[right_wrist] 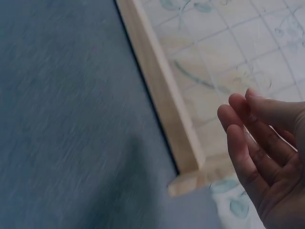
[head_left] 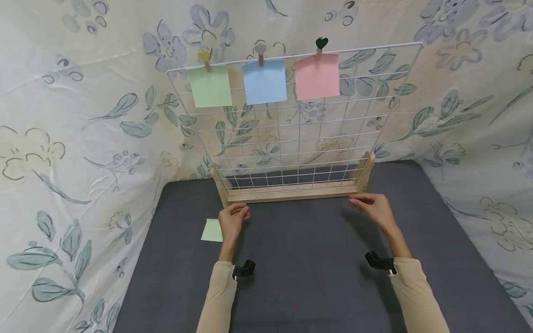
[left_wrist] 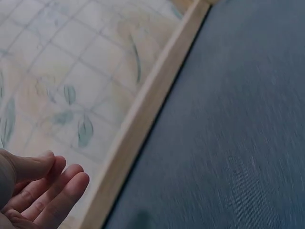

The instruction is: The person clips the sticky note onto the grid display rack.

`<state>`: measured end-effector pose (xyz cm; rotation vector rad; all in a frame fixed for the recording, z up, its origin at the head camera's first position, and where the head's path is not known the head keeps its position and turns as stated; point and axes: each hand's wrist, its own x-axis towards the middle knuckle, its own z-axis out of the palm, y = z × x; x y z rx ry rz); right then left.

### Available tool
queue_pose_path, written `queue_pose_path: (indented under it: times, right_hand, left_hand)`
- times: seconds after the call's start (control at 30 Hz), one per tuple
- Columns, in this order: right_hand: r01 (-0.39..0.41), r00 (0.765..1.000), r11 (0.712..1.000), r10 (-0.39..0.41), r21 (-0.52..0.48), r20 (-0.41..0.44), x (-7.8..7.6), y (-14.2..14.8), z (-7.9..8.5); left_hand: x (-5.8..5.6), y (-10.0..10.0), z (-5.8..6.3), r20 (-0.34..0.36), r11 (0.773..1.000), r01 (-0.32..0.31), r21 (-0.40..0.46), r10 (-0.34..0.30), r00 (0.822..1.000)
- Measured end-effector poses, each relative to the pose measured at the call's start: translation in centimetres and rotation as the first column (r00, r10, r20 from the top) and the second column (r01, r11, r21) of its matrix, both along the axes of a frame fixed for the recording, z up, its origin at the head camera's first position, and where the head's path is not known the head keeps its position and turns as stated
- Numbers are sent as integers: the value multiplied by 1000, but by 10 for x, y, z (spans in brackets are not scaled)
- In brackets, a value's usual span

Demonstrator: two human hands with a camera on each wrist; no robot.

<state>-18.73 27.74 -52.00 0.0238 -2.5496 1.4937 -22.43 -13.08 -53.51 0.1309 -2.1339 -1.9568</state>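
Observation:
My left hand hovers at the left front of the wooden stand, beside a green paper square that it partly hides in the head view. Its fingers bend loosely, with nothing between them. Near the stand's right end is my right hand, thumb close to the fingertips and nothing held. On the white wire grid, green, blue and pink paper sheets hang from the top bar by a yellow heart clothespin, a pale one and a dark green one.
A dark grey tabletop spreads beneath both hands. Floral cloth surrounds it at the back and sides. Each wrist bears a black camera mount. The wooden rail runs just ahead of both hands, with upright end pieces.

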Motion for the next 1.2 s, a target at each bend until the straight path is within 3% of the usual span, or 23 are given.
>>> queue_pose_path:
  times: [0.23, 0.6, 0.73, 0.93, 1.07, 1.2]
  right_hand:
    - [46, 998, 999, -47, 18, 45, 18, 22, -19]
    - [180, 980, 983, -182, 35, 75, 43, 58, -37]
    - [255, 963, 964, -260, 73, 69, 50, 67, -41]
    - [328, 933, 918, -352, 225, 78, 59, 76, -45]
    - [313, 927, 898, -360, 310, 105, 58, 76, -52]
    - [305, 919, 883, -371, 356, 135, 55, 74, -54]
  left_hand:
    - [7, -32, -17, 40, 994, -48, -99, 52, 998]
    - [12, -85, -22, 68, 977, -150, -154, 162, 984]
    - [12, -101, -26, 66, 956, -217, -198, 234, 970]
    - [10, -116, -34, 59, 911, -270, -311, 302, 951]
    - [9, -116, -37, 80, 891, -260, -371, 310, 947]
    - [5, -115, -38, 85, 860, -210, -466, 280, 956]
